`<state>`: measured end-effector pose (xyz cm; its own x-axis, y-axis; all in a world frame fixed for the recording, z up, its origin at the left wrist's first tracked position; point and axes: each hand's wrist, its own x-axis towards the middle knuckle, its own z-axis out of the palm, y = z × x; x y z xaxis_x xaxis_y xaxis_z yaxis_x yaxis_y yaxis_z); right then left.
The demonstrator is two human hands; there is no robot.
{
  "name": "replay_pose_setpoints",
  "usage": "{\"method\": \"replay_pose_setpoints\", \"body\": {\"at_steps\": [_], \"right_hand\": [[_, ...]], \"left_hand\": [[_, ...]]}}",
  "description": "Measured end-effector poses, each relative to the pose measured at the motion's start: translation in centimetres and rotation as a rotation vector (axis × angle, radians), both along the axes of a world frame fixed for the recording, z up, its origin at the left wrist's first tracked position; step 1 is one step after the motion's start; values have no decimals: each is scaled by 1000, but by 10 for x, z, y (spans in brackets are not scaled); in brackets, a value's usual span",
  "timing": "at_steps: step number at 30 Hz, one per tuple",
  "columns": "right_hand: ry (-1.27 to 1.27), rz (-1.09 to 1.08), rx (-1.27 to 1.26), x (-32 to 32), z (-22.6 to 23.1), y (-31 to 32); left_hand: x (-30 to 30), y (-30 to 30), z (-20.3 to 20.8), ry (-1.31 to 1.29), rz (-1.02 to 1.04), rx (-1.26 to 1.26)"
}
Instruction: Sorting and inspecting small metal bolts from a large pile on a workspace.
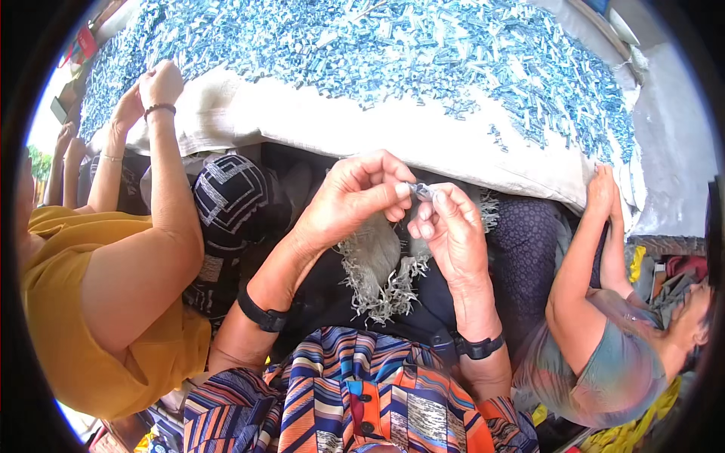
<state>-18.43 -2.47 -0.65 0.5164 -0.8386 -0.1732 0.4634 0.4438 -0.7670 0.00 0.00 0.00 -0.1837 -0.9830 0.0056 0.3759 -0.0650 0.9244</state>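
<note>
In front of my lap, my left hand [355, 195] and my right hand [455, 230] meet, fingertips pinched. Between them is a small shiny grey-and-clear piece [421, 191], partly covered by the fingers; its exact kind is too small to make out. Both hands are closed on it, one at each end. Just beyond them, a large heap of small blue and white tube-like pieces [362, 53] is spread over a pale cloth [302, 121]. A frayed grey cloth [377, 260] hangs below my hands, over my lap.
At left, a person in a mustard top [113, 302] has both hands raised by the cloth's edge. Another person in a multicoloured top [604, 362] reaches to the cloth's right corner. A patterned black-and-white knee [234, 200] is close to my left forearm.
</note>
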Motion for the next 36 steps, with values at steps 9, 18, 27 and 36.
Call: {"method": "replay_pose_setpoints", "body": {"at_steps": [9, 18, 27, 36], "right_hand": [[-20, -89, -3, 12, 11, 17], [26, -285, -92, 26, 14, 34], [169, -367, -289, 29, 17, 36], [346, -337, -396, 25, 13, 36]], "left_hand": [[-12, 9, 2, 170, 133, -12], [-22, 21, 11, 107, 236, -7], [-22, 23, 21, -109, 279, -28], [-20, 25, 13, -280, 323, -22]]}}
